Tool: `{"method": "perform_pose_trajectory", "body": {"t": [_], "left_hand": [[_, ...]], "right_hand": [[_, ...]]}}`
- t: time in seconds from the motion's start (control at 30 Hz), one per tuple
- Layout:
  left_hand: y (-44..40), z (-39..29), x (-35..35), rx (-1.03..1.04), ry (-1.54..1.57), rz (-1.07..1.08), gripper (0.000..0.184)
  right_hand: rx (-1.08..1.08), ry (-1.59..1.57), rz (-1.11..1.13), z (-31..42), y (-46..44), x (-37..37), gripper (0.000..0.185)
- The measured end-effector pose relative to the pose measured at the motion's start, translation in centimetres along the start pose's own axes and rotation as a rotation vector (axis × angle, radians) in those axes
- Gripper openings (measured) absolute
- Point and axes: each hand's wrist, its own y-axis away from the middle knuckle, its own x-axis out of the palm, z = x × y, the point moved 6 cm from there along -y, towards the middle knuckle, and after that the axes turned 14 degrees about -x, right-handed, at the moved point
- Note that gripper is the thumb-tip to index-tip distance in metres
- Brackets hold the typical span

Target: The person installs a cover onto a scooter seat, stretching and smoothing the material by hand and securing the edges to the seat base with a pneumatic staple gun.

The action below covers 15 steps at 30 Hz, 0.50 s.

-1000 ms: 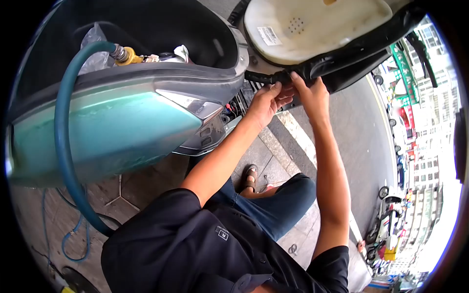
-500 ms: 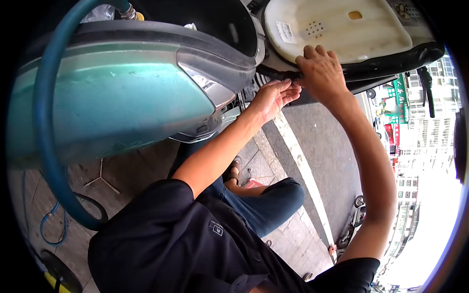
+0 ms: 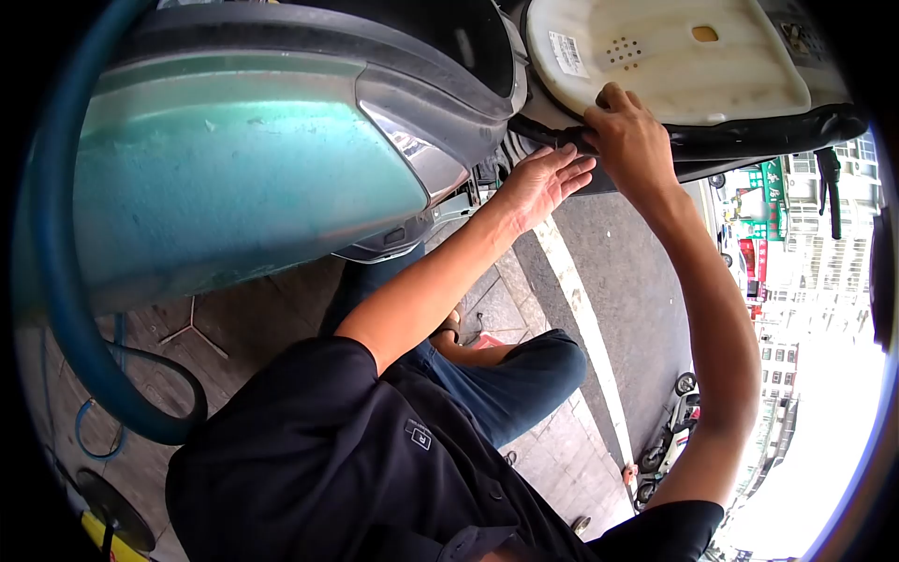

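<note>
A scooter seat is raised so that its underside shows: a whitish plastic base (image 3: 655,80) with a black cover (image 3: 749,138) along its edge. My right hand (image 3: 635,145) is closed on the edge of that cover, with bent fingers over the rim of the base. Just to its left, my left hand (image 3: 545,187) is palm up at the cover's edge, fingers stretched and apart. Whether its fingertips touch the cover is hard to tell. Beside both hands is the scooter's teal body panel (image 3: 262,169), with the dark storage opening (image 3: 421,42) above it.
A thick blue hose (image 3: 61,244) curves down the left side. My bent leg in jeans (image 3: 534,384) is below the hands. Beyond lie a road with a white line (image 3: 585,318), parked motorbikes (image 3: 670,440) and buildings (image 3: 824,206). A yellow object (image 3: 103,539) is at bottom left.
My left hand's fingers have come off the cover edge and spread. My right hand stays on the cover. The view has shifted, so the scooter appears slightly further right and higher.
</note>
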Motion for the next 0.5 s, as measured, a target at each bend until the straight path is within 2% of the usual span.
{"method": "perform_pose_trajectory", "body": {"t": [0.27, 0.33, 0.43, 0.5], "left_hand": [[-0.7, -0.6, -0.1, 0.072, 0.06, 0.093, 0.031], [-0.1, -1.2, 0.2, -0.05, 0.109, 0.099, 0.032], [0.0, -1.7, 0.2, -0.047, 0.042, 0.019, 0.035], [0.1, -1.8, 0.5, -0.036, 0.007, -0.047, 0.03]], "right_hand": [[-0.021, -0.009, -0.025, -0.3, 0.0, -0.2, 0.01], [-0.005, -0.015, -0.027, -0.4, 0.2, -0.3, 0.011], [0.017, -0.039, 0.001, -0.7, 0.1, 0.0, 0.011], [0.023, -0.008, 0.006, -0.8, 0.2, 0.3, 0.017]]}}
